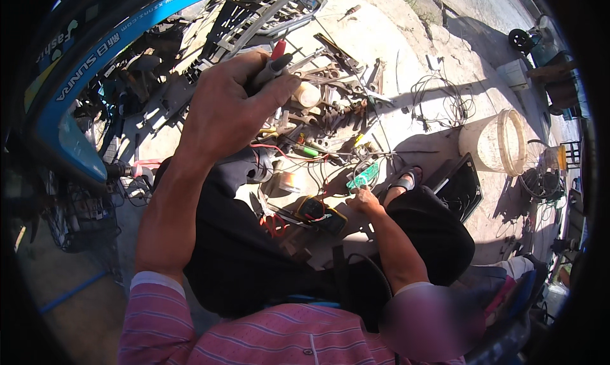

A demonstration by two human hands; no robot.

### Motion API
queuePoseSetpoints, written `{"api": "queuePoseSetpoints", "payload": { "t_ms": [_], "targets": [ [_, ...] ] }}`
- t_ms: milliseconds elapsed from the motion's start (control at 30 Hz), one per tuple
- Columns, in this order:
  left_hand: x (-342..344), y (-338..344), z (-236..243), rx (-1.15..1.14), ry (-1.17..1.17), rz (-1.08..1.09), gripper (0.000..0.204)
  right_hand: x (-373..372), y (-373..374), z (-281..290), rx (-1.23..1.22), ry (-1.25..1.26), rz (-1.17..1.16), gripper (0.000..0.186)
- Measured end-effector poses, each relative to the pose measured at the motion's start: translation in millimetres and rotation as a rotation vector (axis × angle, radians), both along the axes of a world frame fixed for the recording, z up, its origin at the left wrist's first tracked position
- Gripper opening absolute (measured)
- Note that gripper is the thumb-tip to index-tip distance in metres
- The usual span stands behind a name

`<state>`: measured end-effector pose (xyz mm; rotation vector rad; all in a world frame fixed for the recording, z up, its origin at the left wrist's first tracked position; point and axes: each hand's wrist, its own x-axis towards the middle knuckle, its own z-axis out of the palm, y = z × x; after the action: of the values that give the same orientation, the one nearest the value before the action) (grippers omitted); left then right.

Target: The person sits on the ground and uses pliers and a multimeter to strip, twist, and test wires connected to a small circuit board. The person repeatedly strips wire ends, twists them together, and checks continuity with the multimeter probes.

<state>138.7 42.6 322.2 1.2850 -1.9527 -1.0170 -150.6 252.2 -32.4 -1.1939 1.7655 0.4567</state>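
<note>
Raised at the upper left, my left hand (232, 101) has its fingers closed around two slim, pen-like test probes, one with a red end (278, 49) and one with a dark end (279, 64). Lower down, my right hand (366, 202) pinches the near edge of a green circuit board (365, 176) between my knees, close to the ground. Thin wires run by the board. On the ground between my legs lies a yellow and black multimeter (323, 215), left of my right hand. Red-handled pliers or cutters (273, 225) lie beside it.
Several spanners and other metal tools (333, 92) are heaped ahead. A roll of solder or wire (289, 182) sits near my left knee. At right stand a whitish bucket (492, 142) on its side and a black panel (460, 187). Loose cable (445, 101) lies beyond. A blue vehicle body (82, 142) borders the left.
</note>
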Motion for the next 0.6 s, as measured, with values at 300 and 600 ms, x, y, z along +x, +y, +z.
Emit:
{"api": "queuePoseSetpoints", "payload": {
  "t_ms": [300, 600],
  "targets": [
    [-5, 0, -3, -0.006, -0.041, -0.048, 0.018, -7, -5, -13, -0.072, -0.199, -0.029, 0.040],
    [-12, 2, -1, -0.005, 0.021, -0.092, 0.025, -43, -98, 130, -0.647, -0.313, -0.395, 0.032]
  ]
}}
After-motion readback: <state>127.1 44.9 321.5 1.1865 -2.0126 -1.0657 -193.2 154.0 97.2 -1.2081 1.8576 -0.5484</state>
